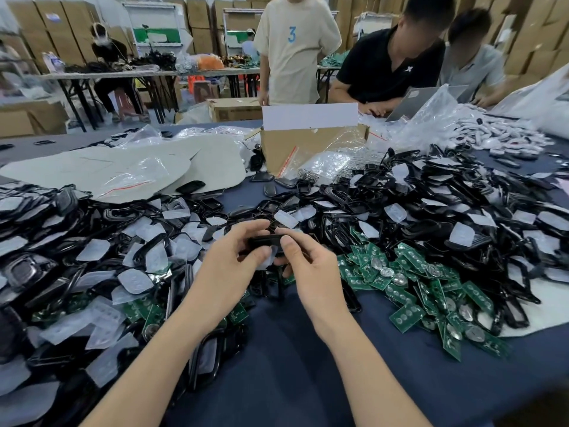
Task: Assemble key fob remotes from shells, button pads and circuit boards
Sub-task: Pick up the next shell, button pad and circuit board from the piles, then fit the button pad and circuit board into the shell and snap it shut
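**Observer A:** Where is the work piece?

**Observer B:** Held up between both hands, above the dark blue cloth-covered table [277,365]. It is a black oblong plastic key fob shell [264,241], long axis running side to side from one hand to the other. A translucent, whitish, soft button pad [267,262] shows at its near edge. Whether the pad is seated cannot be told.

**Observer A:** Hands?

**Observer B:** Both grasping. The left hand [228,266] pinches the shell's left end between forefinger and thumb. The right hand [311,272] pinches the right end, thumb on top and fingers curled beneath.

**Observer A:** What does the next move turn on?

**Observer B:** Probably a board. The loose heap of small green rectangular circuit boards [400,272] lies just to the right of the right hand and a little nearer the person. A few more boards sit under the left wrist, mixed in with pads.

**Observer A:** Nearer hand?

**Observer B:** The right one, for the main heap. A likely course is that the left hand keeps the shell while the right lets go and reaches outward.
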`<state>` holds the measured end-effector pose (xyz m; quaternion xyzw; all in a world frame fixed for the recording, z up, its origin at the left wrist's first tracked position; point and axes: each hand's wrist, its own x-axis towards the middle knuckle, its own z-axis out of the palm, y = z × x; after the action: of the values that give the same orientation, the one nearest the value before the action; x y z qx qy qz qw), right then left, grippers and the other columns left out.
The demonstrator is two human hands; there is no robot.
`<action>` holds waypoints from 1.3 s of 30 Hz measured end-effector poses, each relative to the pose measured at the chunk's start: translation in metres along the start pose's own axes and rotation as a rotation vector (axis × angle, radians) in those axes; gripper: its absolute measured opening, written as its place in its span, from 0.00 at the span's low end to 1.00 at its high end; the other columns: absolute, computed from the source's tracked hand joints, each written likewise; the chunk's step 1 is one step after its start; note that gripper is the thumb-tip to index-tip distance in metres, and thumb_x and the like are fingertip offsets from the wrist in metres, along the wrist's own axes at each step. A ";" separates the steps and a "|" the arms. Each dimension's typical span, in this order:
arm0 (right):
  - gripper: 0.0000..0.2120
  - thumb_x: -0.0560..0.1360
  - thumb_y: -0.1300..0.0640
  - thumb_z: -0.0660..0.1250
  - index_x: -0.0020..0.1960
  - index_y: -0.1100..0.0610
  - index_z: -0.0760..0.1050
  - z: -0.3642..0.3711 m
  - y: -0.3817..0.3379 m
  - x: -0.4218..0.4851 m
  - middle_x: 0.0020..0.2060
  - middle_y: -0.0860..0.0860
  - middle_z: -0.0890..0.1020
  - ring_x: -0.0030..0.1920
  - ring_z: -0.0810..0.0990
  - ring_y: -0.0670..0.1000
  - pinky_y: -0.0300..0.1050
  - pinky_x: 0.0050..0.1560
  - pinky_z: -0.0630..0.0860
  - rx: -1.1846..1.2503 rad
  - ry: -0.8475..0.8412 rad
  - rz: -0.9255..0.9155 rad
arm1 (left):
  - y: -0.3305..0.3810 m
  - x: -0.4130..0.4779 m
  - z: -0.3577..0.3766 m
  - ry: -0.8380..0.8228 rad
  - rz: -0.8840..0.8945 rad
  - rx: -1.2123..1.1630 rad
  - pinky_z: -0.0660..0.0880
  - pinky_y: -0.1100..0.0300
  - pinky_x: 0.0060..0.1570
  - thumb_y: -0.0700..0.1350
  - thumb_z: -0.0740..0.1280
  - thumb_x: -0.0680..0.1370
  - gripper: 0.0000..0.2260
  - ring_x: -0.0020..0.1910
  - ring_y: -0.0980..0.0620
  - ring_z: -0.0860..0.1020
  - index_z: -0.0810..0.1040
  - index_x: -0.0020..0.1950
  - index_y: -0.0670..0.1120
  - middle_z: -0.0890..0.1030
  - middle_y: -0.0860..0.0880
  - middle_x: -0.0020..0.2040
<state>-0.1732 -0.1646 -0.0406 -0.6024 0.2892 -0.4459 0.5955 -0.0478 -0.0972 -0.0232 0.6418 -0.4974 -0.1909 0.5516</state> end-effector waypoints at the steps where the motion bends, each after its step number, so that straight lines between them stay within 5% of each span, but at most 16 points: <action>1: 0.09 0.82 0.57 0.65 0.54 0.47 0.84 0.000 0.000 0.000 0.41 0.44 0.86 0.39 0.81 0.41 0.35 0.39 0.76 0.013 0.003 0.001 | -0.001 -0.001 -0.001 -0.007 -0.006 0.007 0.74 0.72 0.53 0.39 0.70 0.79 0.17 0.57 0.66 0.78 0.77 0.61 0.59 0.81 0.67 0.54; 9: 0.10 0.82 0.58 0.65 0.50 0.47 0.84 -0.010 0.003 0.009 0.35 0.44 0.85 0.37 0.82 0.42 0.35 0.37 0.78 0.151 0.249 -0.014 | 0.000 -0.004 -0.003 0.023 -0.024 0.031 0.77 0.66 0.51 0.37 0.68 0.80 0.17 0.51 0.62 0.79 0.78 0.61 0.57 0.80 0.60 0.55; 11: 0.08 0.82 0.57 0.65 0.51 0.47 0.83 -0.012 0.003 0.011 0.35 0.43 0.85 0.37 0.82 0.42 0.34 0.38 0.78 0.188 0.342 -0.023 | -0.003 -0.007 -0.003 0.033 0.024 0.269 0.72 0.69 0.55 0.37 0.66 0.80 0.15 0.53 0.62 0.77 0.78 0.61 0.56 0.79 0.59 0.56; 14: 0.07 0.83 0.56 0.65 0.52 0.48 0.81 -0.019 0.005 0.014 0.35 0.41 0.85 0.36 0.82 0.42 0.35 0.41 0.79 0.276 0.478 -0.014 | -0.006 -0.013 0.005 0.076 0.242 0.766 0.62 0.58 0.61 0.42 0.67 0.80 0.12 0.60 0.52 0.73 0.79 0.61 0.53 0.79 0.57 0.57; 17: 0.07 0.83 0.58 0.64 0.54 0.47 0.79 -0.023 0.006 0.016 0.34 0.39 0.84 0.37 0.83 0.41 0.34 0.42 0.79 0.314 0.554 -0.010 | -0.005 -0.017 0.022 0.008 0.417 0.891 0.69 0.52 0.57 0.48 0.67 0.79 0.08 0.54 0.48 0.76 0.82 0.57 0.52 0.81 0.55 0.52; 24: 0.09 0.82 0.60 0.64 0.55 0.47 0.79 -0.022 0.008 0.017 0.34 0.39 0.84 0.38 0.83 0.41 0.34 0.42 0.79 0.306 0.574 -0.017 | -0.008 -0.008 0.055 -0.101 0.346 1.280 0.67 0.51 0.55 0.55 0.59 0.82 0.13 0.56 0.45 0.74 0.76 0.59 0.48 0.76 0.48 0.55; 30: 0.09 0.82 0.60 0.65 0.57 0.49 0.79 -0.021 0.008 0.017 0.35 0.40 0.85 0.39 0.84 0.42 0.32 0.42 0.78 0.299 0.539 -0.001 | -0.004 -0.009 0.051 -0.103 0.375 1.248 0.73 0.53 0.44 0.49 0.72 0.74 0.07 0.43 0.46 0.78 0.80 0.46 0.47 0.79 0.49 0.42; 35: 0.10 0.83 0.60 0.64 0.56 0.48 0.80 -0.019 0.007 0.017 0.35 0.41 0.85 0.40 0.85 0.43 0.33 0.43 0.78 0.305 0.477 0.024 | -0.007 -0.016 0.035 -0.077 0.440 1.187 0.75 0.53 0.42 0.44 0.72 0.72 0.03 0.38 0.47 0.78 0.80 0.43 0.46 0.80 0.50 0.37; 39: 0.10 0.83 0.62 0.63 0.57 0.50 0.79 -0.015 0.004 0.014 0.38 0.45 0.87 0.41 0.85 0.45 0.34 0.44 0.80 0.335 0.360 0.052 | -0.002 -0.019 0.021 -0.045 0.168 0.652 0.69 0.67 0.47 0.42 0.65 0.78 0.06 0.44 0.60 0.74 0.78 0.52 0.52 0.79 0.60 0.43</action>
<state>-0.1794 -0.1843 -0.0432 -0.3985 0.3283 -0.5723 0.6371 -0.0718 -0.0918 -0.0375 0.7370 -0.5955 0.0100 0.3196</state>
